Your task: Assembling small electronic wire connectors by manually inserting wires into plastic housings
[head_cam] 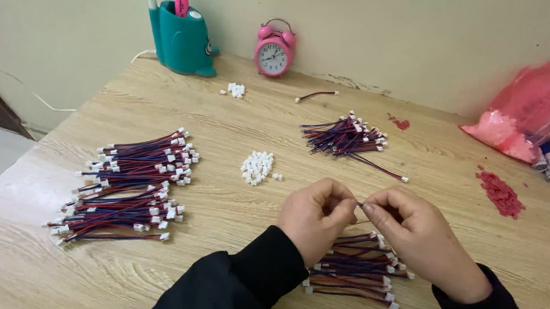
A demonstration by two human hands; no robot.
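Left hand (316, 220) and right hand (419, 235) pinch one thin red-and-blue wire lead (359, 203) between fingertips, above the wire bundle (356, 269) at six o'clock — a slip could drop it among them, unsorted.

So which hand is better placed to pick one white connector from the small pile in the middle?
Probably the left hand: the white connector pile lies up-left of it, nearer than the right hand.

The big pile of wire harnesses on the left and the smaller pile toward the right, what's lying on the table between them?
In the head view, a small heap of loose white connector housings lies on the wooden table between them.
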